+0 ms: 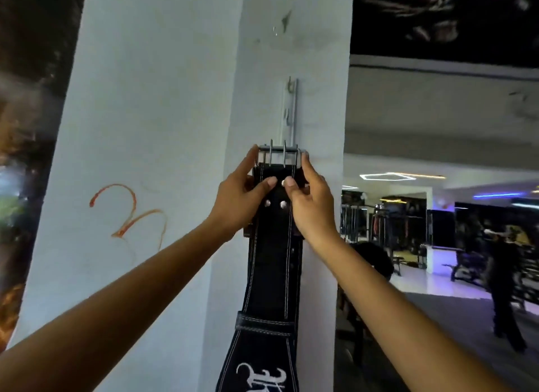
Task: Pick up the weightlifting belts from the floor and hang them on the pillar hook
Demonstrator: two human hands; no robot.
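Both forearms reach up from the bottom of the view to 1 black weightlifting belt (pixel 271 260), which hangs lengthwise against the white pillar (pixel 151 114). Its wide padded end with white lettering drops out of view at the bottom edge, and its buckle end is raised at about hand level. The left hand (pixel 236 205) grasps the belt's left edge just under the buckle (pixel 278 156), thumb laid across the front of the strap; the right hand (pixel 312 208) clasps the right edge the same way, fingertips up at the buckle's corner. The steel frame and its 2 prongs point upward.

Just above the buckle, a narrow metal hook rail (pixel 290 111) is fixed upright on the pillar, with small hooks along it. Whether the buckle has caught the lowest hook or sits just beneath it I cannot tell, since the frame covers that spot. No other belt shows on the rail.

My reading is that this belt is lifted and brought to the pillar, with the hanging itself not clearly finished: the frame has to settle over a hook and both hands let go. The task speaks of several belts, and the floor where others might lie is out of view.

No container is in sight. Around the pillar are an orange scrawl (pixel 128 213) on its left face and a dim gym hall with machines (pixel 408 225) to the right.
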